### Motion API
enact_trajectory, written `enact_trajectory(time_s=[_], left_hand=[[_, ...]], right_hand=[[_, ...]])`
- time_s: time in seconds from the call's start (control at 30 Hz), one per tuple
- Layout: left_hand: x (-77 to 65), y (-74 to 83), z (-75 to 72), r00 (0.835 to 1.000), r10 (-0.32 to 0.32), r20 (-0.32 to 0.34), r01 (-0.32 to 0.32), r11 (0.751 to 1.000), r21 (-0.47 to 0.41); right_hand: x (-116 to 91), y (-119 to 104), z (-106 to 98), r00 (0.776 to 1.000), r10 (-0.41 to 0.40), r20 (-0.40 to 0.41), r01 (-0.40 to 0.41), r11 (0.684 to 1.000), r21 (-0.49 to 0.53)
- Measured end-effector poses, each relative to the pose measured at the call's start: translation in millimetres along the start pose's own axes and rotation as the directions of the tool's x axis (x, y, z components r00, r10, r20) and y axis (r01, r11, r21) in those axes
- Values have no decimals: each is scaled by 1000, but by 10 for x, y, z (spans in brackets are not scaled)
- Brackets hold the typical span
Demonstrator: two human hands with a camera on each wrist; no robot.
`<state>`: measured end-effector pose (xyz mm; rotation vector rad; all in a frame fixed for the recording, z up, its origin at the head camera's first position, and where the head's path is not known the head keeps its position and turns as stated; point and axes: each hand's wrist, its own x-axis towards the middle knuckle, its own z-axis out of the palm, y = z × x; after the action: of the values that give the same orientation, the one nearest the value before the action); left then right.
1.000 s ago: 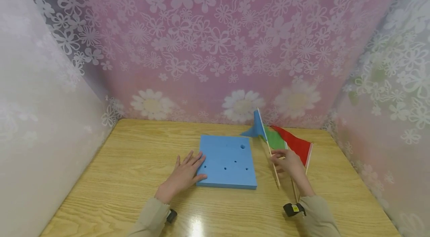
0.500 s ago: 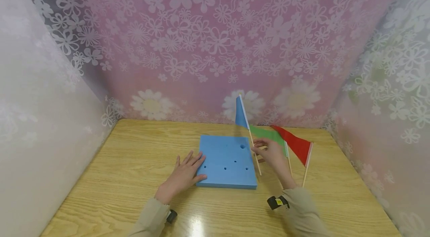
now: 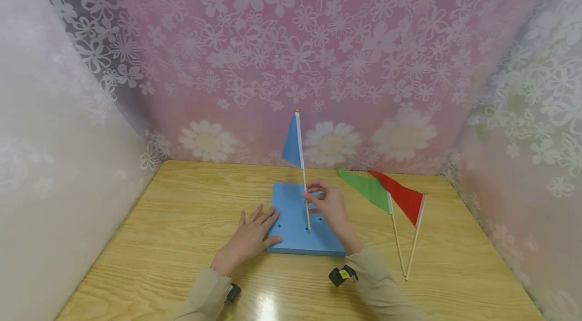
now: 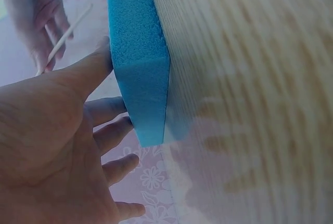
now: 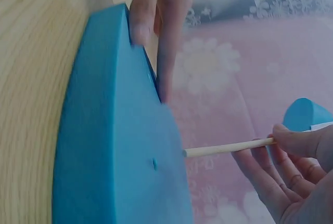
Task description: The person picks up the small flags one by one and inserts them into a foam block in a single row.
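Observation:
A blue foam block point(image 3: 288, 199) with small holes in its top lies on the table. My left hand point(image 3: 247, 240) rests with spread fingers on its left edge; in the left wrist view the thumb point(image 4: 93, 73) and fingertips touch the block's side. Over the block, my right hand point(image 3: 329, 207) pinches the wooden stick of a small blue flag point(image 3: 292, 143) between thumb and fingers. The flag stands nearly upright, its lower tip overlapping the front middle hole in the head view. From the right wrist, the stick's bare end point(image 5: 195, 152) shows just off the foam face, near a hole point(image 5: 154, 163).
To the right, a green flag point(image 3: 368, 190) and a red flag point(image 3: 402, 197) lie on the wooden table point(image 3: 182, 210), their sticks converging toward the front. A pink flowered backdrop point(image 3: 254, 58) rises behind the table, with pale flowered sides left and right.
My right hand has carried the blue flag leftward from beside the other flags to over the block, turning it more upright. The left hand stays on the block's edge.

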<state>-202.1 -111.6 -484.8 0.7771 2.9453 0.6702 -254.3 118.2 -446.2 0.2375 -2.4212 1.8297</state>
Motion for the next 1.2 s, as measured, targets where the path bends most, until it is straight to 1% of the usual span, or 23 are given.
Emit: enact_trajectory(time_s=[0.13, 0.3, 0.4, 0.53, 0.63, 0.83, 0.93, 1.1, 1.2], left_hand=[[13, -10, 14, 1000, -6, 1, 6, 1000, 7], [26, -21, 19, 1000, -13, 6, 13, 1000, 11], [30, -23, 24, 1000, -13, 16, 13, 1000, 19], [27, -22, 35, 999, -15, 33, 13, 999, 32], [19, -17, 38, 999, -15, 38, 14, 999, 34], [10, -15, 35, 1000, -9, 23, 8, 1000, 28], [9, -19, 35, 1000, -7, 19, 6, 1000, 30], [4, -19, 24, 1000, -7, 24, 6, 999, 34], [-1, -17, 11, 1000, -7, 26, 6, 999, 32]], right_hand=[[0, -34, 182, 997, -78, 11, 77, 995, 62], [9, -62, 380, 988, -151, 12, 149, 984, 98], [10, -67, 470, 987, -162, 19, 159, 981, 113], [-3, -42, 550, 987, -158, 37, 153, 981, 121], [-18, -11, 584, 987, -154, 47, 147, 981, 126], [-40, 31, 616, 991, -122, 61, 112, 982, 154], [-68, 19, 619, 990, -122, 70, 110, 980, 164], [-172, -138, 589, 987, -135, 90, 118, 977, 176], [-228, -227, 576, 984, -159, 85, 142, 974, 178]])
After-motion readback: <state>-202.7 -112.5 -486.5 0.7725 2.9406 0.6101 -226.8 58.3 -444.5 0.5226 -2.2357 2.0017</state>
